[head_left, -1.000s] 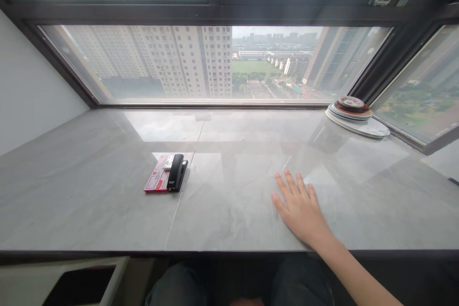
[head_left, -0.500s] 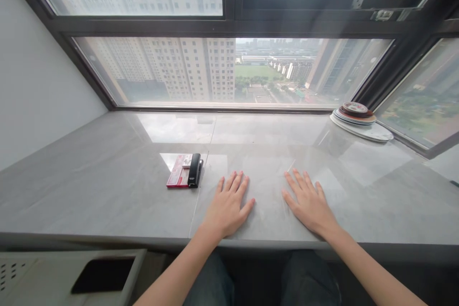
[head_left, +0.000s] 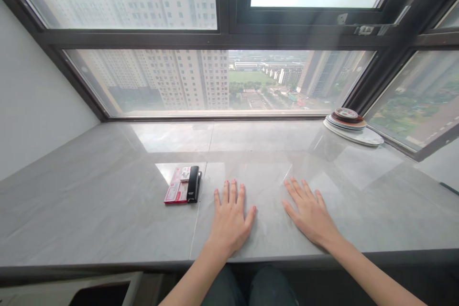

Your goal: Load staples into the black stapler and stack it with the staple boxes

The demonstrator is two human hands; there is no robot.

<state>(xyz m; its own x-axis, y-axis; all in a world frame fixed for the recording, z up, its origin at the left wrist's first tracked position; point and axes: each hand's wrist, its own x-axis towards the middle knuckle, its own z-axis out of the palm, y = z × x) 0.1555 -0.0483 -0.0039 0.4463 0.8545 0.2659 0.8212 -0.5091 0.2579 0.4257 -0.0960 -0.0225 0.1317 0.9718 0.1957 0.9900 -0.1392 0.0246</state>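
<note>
My left hand (head_left: 231,220) lies palm down on the grey stone-look sill (head_left: 107,220), fingers spread and holding nothing. To its right my right hand (head_left: 310,213) also rests flat on the sill, fingers apart. Left of my left hand, and not touching it, is a black stapler (head_left: 193,184). It sits beside or on the right edge of a flat red-and-white printed packet (head_left: 174,191); which of the two I cannot tell. On the packet's upper part is a small pale box (head_left: 185,174).
Round plates or mats (head_left: 353,133) are stacked in the far right corner, topped by a dark round lid-like piece (head_left: 346,114). A dark-framed window (head_left: 222,40) closes off the back. A white wall (head_left: 39,105) bounds the left. Below the front edge stands a pale cabinet-like piece (head_left: 134,279).
The camera view has tilted slightly upward, so the sill and its objects sit lower in the picture. My left hand has turned a little, its fingers pointing straighter ahead. My right hand stays flat.
</note>
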